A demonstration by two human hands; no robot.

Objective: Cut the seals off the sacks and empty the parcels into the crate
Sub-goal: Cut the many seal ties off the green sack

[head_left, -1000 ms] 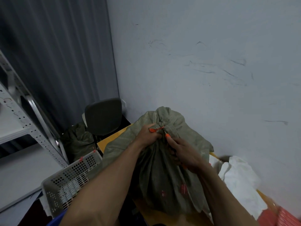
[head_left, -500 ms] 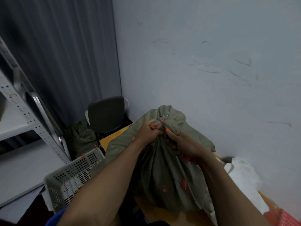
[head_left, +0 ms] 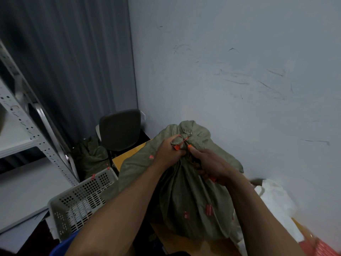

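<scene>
**Hands close on a sack's orange seal**

The left hand (head_left: 170, 153) is clenched round the gathered neck of an olive-green woven sack (head_left: 184, 204). It pins the bunched cloth just under an orange seal (head_left: 177, 147), whose thin strap runs up toward the knot at the top. The right hand (head_left: 212, 166), just beside it, is curled tight round a small tool (head_left: 213, 179) with orange on its handle. Most of the tool is hidden in the fist. Its dark tip sits at the seal's strap, too small to tell whether the two touch. Both bare forearms reach in from the bottom of the frame.

The sack stands upright and full on a yellowish wooden table (head_left: 129, 154), filling the far left corner and sitting close to a pale, scuffed wall (head_left: 239, 80). Small red marks dot the sack's near side. Along the table's right side, against the wall, lies a crumpled white bag (head_left: 275, 200). A blurred red item (head_left: 324, 248) shows past it at the near right.

Off the table's left edge, and lower down, sits the grey perforated crate (head_left: 79, 198), close by the sack's flank; what it holds cannot be made out. Behind the crate a second sack (head_left: 90, 156), also green, slumps on the floor beside a dark chair (head_left: 120, 129) that stands just off the table's far left corner. A grey metal shelving rack (head_left: 33, 130) rises at the far left, in front of a dark pleated curtain (head_left: 73, 61).
</scene>
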